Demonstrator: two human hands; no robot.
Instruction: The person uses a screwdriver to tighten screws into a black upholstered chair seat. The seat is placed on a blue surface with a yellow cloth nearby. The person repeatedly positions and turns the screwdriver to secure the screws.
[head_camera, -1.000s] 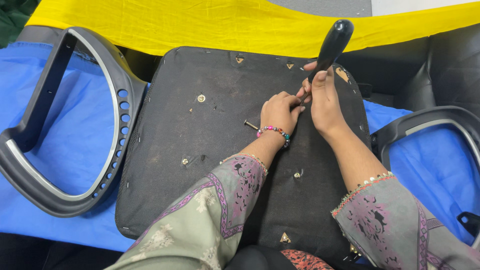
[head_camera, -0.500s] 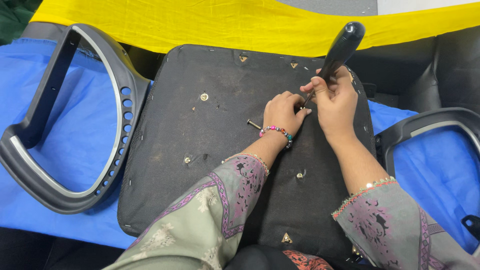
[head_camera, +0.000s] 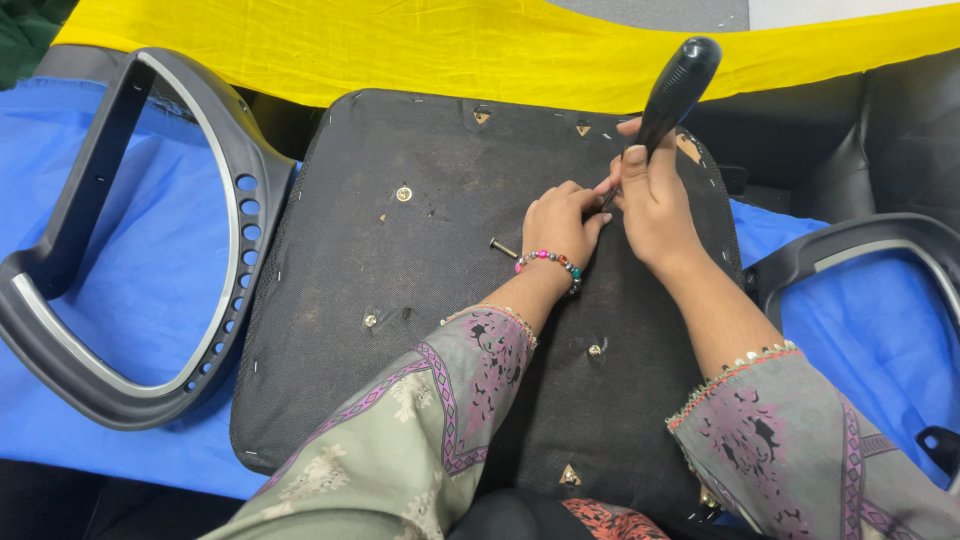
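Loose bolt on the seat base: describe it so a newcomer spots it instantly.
On the black seat underside, look just left of the left hand, beside the beaded bracelet. The loose bolt lies flat there, unlike the brass inserts set into the panel.

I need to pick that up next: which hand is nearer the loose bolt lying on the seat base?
Left. The left hand sits just right of the loose bolt, its wrist almost beside it. The right hand is farther right, gripping the black screwdriver handle.
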